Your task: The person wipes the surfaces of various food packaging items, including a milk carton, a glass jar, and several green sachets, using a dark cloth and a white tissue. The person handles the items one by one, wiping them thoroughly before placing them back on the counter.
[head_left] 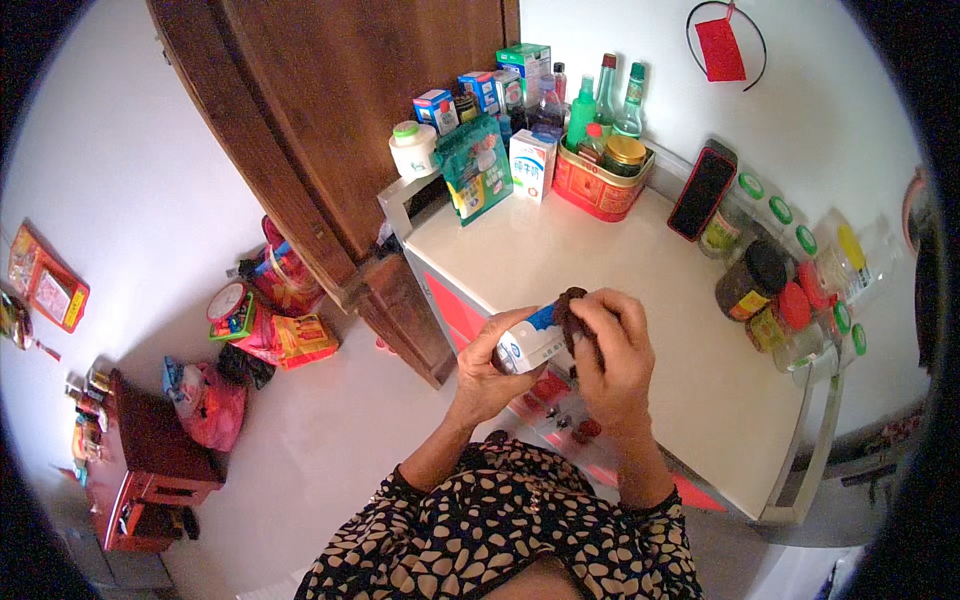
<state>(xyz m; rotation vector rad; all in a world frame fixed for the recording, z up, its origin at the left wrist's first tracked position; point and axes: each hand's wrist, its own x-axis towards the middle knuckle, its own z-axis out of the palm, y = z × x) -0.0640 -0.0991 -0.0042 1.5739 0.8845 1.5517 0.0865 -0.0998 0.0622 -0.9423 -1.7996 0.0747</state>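
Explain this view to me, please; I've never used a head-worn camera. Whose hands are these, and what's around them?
There's no machine: these are the wearer's bare hands. The single picture comes from a wide fisheye camera on their head, looking down, so straight edges bend near the rim. Picture left is their left.

The left hand grips a blue-and-white carton; the right hand holds what looks like a dark brown cloth against it.

On the pale countertop stand a green pouch, a red tin holding bottles, a black smartphone and lidded jars.
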